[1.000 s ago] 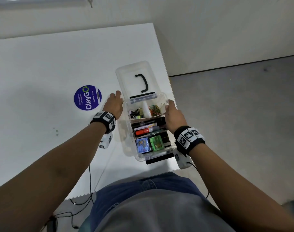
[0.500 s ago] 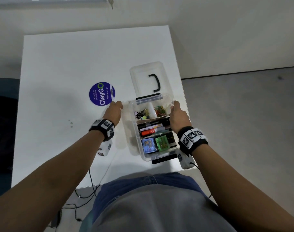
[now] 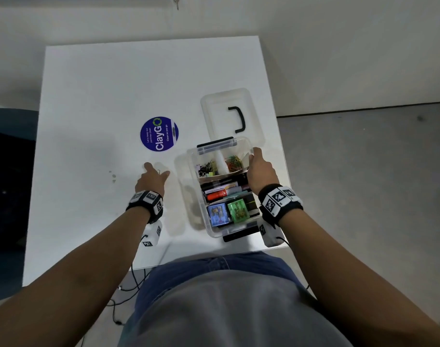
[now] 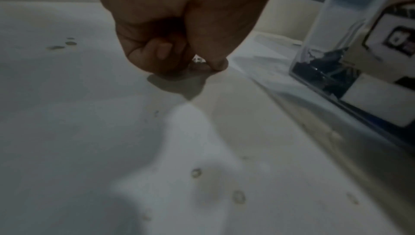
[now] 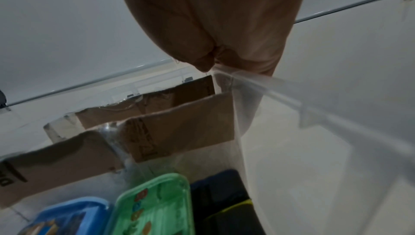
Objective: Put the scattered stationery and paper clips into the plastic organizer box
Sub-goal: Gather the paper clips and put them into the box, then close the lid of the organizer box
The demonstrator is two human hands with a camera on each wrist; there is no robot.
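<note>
The clear plastic organizer box [image 3: 241, 141] stands open at the table's right edge, its lid [image 3: 221, 108] lying flat behind it. Inside are binder clips [image 3: 207, 167], coloured paper clips [image 3: 232, 161], markers [image 3: 221, 192], a blue case [image 3: 217, 214] and a green case [image 3: 237, 207]. My right hand [image 3: 254, 154] grips the box's right rim [image 5: 269, 82], thumb inside. My left hand [image 3: 158, 169] is down on the table just left of the box. Its curled fingers and thumb pinch a small silvery paper clip [image 4: 197, 60] lying on the surface.
A round blue ClayGo sticker [image 3: 159, 134] lies on the white table [image 3: 101, 96] beyond my left hand. Small stains [image 3: 112, 175] mark the surface to its left. Cardboard dividers [image 5: 179, 123] split the box. The floor drops away right of the box.
My left hand has left the box's left side and moved left and down onto the table, closing on the paper clip. My right hand still holds the box rim.
</note>
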